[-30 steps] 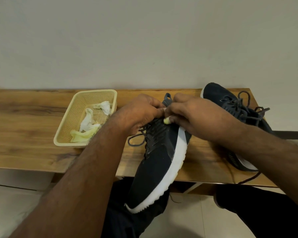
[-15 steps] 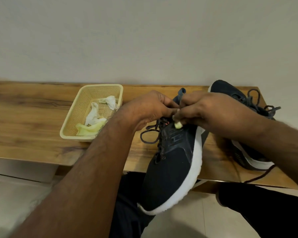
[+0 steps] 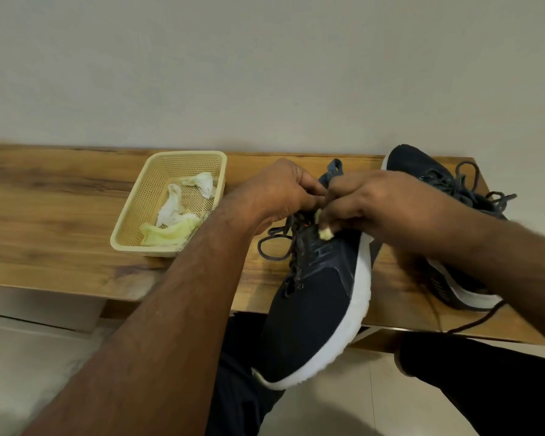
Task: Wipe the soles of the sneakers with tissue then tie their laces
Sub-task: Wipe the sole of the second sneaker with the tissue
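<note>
Plain pale wall behind; wooden bench [image 3: 60, 215] across the middle, near edge running left to right, right end cut off behind the right forearm. Pale floor below, dark trousers at the bottom.

Hidden: upper lace rows and tongue of the near sneaker [image 3: 312, 309], covered by both hands. Fingertips not separable; exact hold on the laces [image 3: 272, 247] hard to make out. Left hand [image 3: 277, 196] curled, fingers closed at the lace area, apparently pinching lace. Right hand [image 3: 368, 199] curled likewise, a small wad of yellowish tissue [image 3: 325, 233] tucked under its fingers. Part of the far sneaker [image 3: 434, 196] masked by the right arm.

Near sneaker: long axis diagonal, toe pointing down toward the wearer and overhanging the bench edge, heel loop up between the hands, white sole turned right. Far sneaker: lying on the bench at the right, just beside the near one, laces loose, one trailing over the front edge.

Yellow basket [image 3: 132, 228] with crumpled tissues left of the hands, close to the left forearm; open wood stretching further left.
</note>
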